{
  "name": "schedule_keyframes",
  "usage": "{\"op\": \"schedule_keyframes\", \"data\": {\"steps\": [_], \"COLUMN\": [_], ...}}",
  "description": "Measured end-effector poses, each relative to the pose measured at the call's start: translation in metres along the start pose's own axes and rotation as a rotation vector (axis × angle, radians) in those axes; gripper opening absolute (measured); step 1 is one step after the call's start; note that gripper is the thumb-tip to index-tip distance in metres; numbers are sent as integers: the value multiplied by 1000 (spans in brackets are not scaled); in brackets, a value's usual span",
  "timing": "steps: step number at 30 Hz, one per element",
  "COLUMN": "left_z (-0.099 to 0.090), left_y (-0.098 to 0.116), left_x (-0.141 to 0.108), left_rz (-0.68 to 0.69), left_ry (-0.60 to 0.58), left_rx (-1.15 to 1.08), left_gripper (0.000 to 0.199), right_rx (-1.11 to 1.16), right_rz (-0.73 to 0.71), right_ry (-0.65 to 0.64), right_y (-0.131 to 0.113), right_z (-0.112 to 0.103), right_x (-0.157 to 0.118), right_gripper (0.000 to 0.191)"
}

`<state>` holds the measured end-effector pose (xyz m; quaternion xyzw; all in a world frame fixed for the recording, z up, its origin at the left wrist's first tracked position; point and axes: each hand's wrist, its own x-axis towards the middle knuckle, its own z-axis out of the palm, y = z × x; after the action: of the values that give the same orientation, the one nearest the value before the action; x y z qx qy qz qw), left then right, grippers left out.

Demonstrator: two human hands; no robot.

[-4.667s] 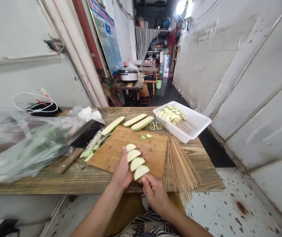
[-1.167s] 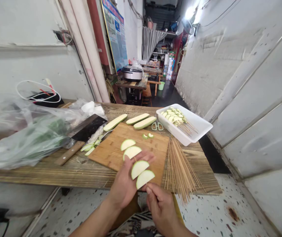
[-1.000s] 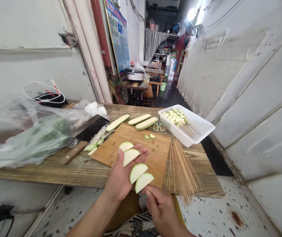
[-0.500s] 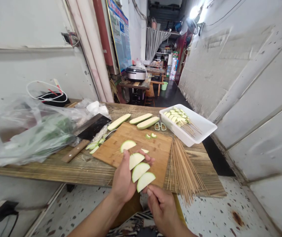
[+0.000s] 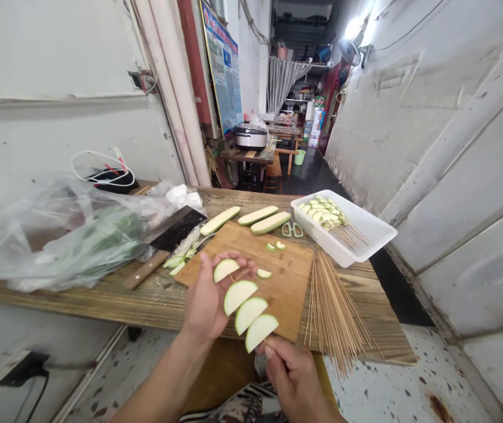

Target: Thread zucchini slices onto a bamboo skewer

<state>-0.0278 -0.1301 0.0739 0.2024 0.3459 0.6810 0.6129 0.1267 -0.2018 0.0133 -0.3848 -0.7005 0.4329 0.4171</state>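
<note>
Gripping the lower end of a thin wooden skewer (image 5: 266,340) between thumb and curled fingers, the right hand (image 5: 290,367) steadies it in the head view. The left hand (image 5: 205,296) is cupped and partly open, fingers behind the topmost slice. The skewer slants above the near part of a tan rectangular bamboo cutting board (image 5: 289,288), carrying four half-moon squash slices (image 5: 251,315), pale-fleshed with thin green rims; a stretch of stick shows below the topmost one.

The flesh looks smooth and moist against the board's fine grain. One pale loose slice (image 5: 264,274) and two small green-skinned end pieces (image 5: 275,247) lie on the board. Beyond its far edge are three long halved squashes (image 5: 257,215) and green-handled scissors (image 5: 292,229). Left of it sits a dark-bladed cleaver with a wooden handle (image 5: 148,269), beside a crumpled translucent plastic bag (image 5: 57,247).

At the far right corner of the streaked brown wooden table (image 5: 105,305), a white plastic tray (image 5: 372,229) holding finished skewers juts past the right edge. A fanned bundle of bamboo sticks (image 5: 333,311) overhangs the near edge; between it and the right edge, wood grain shows. The board's right portion lies between the loose slice and the bundle.
</note>
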Motion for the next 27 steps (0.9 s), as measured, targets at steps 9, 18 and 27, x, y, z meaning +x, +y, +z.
{"op": "schedule_keyframes", "data": {"steps": [9, 18, 27], "left_z": [1, 3, 1], "left_y": [-9, -18, -13], "left_x": [-4, -10, -7], "left_rz": [-20, -62, -119], "left_ry": [72, 76, -24], "left_rx": [34, 41, -29], "left_gripper": [26, 39, 51], "right_rx": [-20, -46, 4], "right_rz": [-12, -24, 10], "right_ry": [10, 47, 68], "right_y": [-4, -3, 5], "right_z": [1, 2, 2], "right_x": [-2, -3, -3], "right_gripper": [24, 23, 28]}}
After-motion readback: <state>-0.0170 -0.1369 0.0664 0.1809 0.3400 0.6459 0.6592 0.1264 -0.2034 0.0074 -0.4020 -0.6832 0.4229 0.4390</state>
